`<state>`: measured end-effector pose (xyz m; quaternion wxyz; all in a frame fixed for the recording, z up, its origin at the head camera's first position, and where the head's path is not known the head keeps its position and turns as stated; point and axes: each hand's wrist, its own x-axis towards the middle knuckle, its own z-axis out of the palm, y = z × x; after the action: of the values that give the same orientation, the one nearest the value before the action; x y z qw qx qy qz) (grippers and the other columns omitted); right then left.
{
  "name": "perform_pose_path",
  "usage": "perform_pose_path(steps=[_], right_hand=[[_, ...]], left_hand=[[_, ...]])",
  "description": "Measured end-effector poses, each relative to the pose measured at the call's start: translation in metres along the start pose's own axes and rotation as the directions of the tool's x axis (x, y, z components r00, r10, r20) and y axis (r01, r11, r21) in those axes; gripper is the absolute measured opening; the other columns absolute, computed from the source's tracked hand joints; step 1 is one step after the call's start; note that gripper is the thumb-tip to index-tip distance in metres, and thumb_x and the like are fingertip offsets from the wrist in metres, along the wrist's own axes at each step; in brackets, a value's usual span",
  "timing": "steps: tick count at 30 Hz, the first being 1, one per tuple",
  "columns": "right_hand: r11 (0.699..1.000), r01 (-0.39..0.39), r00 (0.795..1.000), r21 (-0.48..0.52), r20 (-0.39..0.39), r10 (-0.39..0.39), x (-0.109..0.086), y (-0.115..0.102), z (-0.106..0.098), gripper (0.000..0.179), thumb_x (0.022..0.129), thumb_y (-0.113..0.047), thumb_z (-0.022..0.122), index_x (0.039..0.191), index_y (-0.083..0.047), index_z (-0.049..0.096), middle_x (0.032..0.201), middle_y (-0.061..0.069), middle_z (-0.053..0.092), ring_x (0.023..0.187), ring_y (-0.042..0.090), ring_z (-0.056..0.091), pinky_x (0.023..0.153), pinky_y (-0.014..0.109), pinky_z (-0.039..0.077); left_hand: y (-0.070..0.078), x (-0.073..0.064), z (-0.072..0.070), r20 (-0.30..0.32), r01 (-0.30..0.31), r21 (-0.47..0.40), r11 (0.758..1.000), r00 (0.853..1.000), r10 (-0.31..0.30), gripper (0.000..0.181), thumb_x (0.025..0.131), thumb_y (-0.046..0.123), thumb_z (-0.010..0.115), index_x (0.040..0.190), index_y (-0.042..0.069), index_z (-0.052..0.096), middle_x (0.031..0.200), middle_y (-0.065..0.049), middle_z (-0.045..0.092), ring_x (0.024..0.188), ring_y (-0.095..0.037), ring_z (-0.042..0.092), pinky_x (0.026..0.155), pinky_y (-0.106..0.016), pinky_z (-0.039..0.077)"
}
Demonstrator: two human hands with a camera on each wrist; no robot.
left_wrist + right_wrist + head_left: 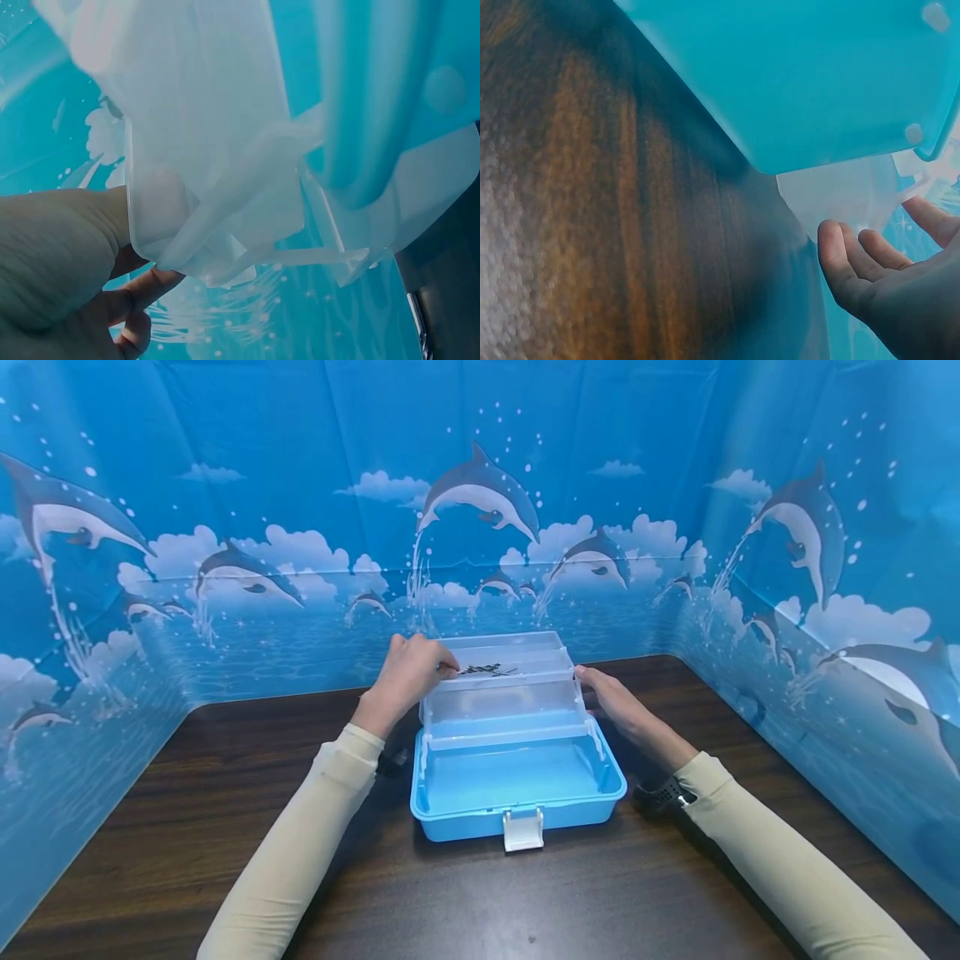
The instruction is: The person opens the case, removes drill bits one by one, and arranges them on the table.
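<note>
A light blue box [517, 812] with a white latch [522, 831] stands unfolded, its translucent stepped trays [502, 700] raised behind the base. Several thin dark pieces [483, 669] lie in the upper tray, too small to name. My left hand [408, 672] grips that tray's left end; in the left wrist view its fingers [142, 296] are under the corner and a fingertip shows faintly through the plastic. My right hand [618, 702] touches the tray's right edge with one digit. In the right wrist view its other fingers [855, 255] are loosely bent, apart from the tray.
The box stands on a dark wooden table [480, 902]. A blue dolphin-print sheet [300, 485] encloses the back and both sides. The translucent lid [832, 191] hangs behind the base. A dark band [660, 795] is on my right wrist.
</note>
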<state>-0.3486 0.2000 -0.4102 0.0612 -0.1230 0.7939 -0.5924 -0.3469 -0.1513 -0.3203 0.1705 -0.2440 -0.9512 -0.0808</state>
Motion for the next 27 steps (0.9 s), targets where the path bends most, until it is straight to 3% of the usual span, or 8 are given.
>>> perform_pose_path(steps=[8,14,23,27], right_hand=[[1.000,0.004,1.000,0.006,0.003,-0.004,0.001,0.002,0.000,0.080,0.099,-0.071,0.042,0.158,-0.018,0.036,0.153,0.014,0.042,0.137,0.043,0.042,0.104,0.065,0.037],[1.000,0.005,1.000,-0.005,0.006,-0.005,0.001,0.000,-0.001,0.079,0.099,-0.070,0.041,0.159,-0.018,0.035,0.153,0.014,0.042,0.136,0.042,0.043,0.105,0.065,0.036],[1.000,0.005,1.000,-0.007,0.013,-0.005,0.001,-0.001,-0.001,0.080,0.100,-0.069,0.041,0.160,-0.017,0.034,0.154,0.016,0.040,0.138,0.043,0.042,0.106,0.066,0.035],[1.000,0.005,1.000,-0.004,0.006,-0.005,0.000,0.000,0.000,0.079,0.100,-0.070,0.040,0.159,-0.017,0.035,0.154,0.016,0.041,0.137,0.043,0.043,0.105,0.065,0.036]], left_hand=[[-0.010,0.003,0.000,0.041,-0.062,-0.011,0.998,0.997,0.062,0.016,0.100,0.022,0.070,0.111,0.021,0.081,0.104,0.003,0.074,0.098,-0.021,0.060,0.084,-0.047,0.037],[-0.015,0.005,-0.004,0.060,-0.061,-0.106,0.993,0.996,0.067,0.015,0.101,0.024,0.068,0.109,0.017,0.078,0.101,0.002,0.067,0.102,-0.023,0.057,0.090,-0.053,0.037],[-0.028,0.003,-0.013,0.032,-0.037,-0.293,0.955,0.998,0.049,0.013,0.102,0.019,0.065,0.109,0.011,0.072,0.103,-0.002,0.063,0.099,-0.021,0.058,0.092,-0.054,0.035],[-0.041,0.000,-0.018,0.038,-0.021,-0.385,0.923,0.999,0.039,0.016,0.104,0.017,0.061,0.113,0.007,0.069,0.106,-0.007,0.062,0.098,-0.025,0.056,0.089,-0.050,0.042]])
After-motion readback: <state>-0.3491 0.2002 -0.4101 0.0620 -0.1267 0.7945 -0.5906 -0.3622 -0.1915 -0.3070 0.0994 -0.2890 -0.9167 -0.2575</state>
